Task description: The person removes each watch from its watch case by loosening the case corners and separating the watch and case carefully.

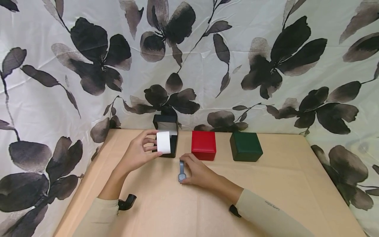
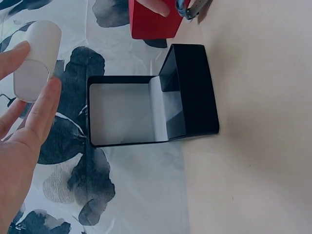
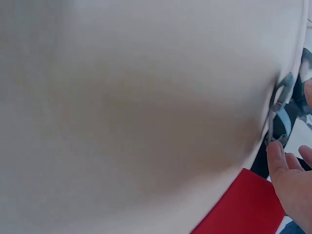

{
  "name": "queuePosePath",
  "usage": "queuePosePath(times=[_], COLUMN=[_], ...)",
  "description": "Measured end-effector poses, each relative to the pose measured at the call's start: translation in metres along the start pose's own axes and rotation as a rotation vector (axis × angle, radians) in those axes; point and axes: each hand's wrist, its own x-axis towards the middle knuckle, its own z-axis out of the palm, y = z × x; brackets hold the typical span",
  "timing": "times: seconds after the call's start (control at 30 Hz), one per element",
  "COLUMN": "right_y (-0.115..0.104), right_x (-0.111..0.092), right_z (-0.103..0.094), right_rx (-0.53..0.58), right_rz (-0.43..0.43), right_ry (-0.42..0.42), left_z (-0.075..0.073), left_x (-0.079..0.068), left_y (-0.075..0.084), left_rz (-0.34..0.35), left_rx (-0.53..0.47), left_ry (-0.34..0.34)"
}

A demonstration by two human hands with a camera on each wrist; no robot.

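Observation:
In the head view my left hand [image 1: 137, 150] holds a white watch cushion [image 1: 164, 142] between thumb and fingers, over the open black box [image 1: 173, 148]. The left wrist view shows the cushion [image 2: 45, 43] as a rounded roll with a flat end, apart from the box [image 2: 201, 90], whose pale inside faces the camera. My right hand [image 1: 199, 170] pinches a wristwatch [image 1: 182, 168] with a square-looking face, fingers at the strap's far end and thumb near the case. In the right wrist view the watch [image 3: 284, 119] appears edge-on, its strap bent in a loop.
A closed red box [image 1: 203, 144] stands just beyond my right hand, and a closed green box [image 1: 245, 146] is farther right. All stand along the back of the wooden table [image 1: 266, 184]. A floral cloth [image 1: 204, 82] hangs behind.

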Motion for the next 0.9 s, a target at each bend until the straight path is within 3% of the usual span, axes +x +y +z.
queuePosePath(times=[0.37, 0.7, 0.9], right_y=[-0.013, -0.015, -0.023], right_x=[0.008, 0.027, 0.044], right_z=[-0.023, -0.036, -0.034], right_rx=[-0.026, 0.005, 0.029], right_rz=[-0.086, -0.061, 0.018], right_ry=[0.045, 0.120, 0.146], left_z=[-0.005, -0.011, -0.013], left_x=[0.004, 0.013, 0.020], left_y=[-0.004, -0.019, -0.026], left_rz=[-0.034, -0.065, -0.088], left_rx=[0.006, 0.082, 0.131], left_ry=[0.009, 0.008, 0.003])
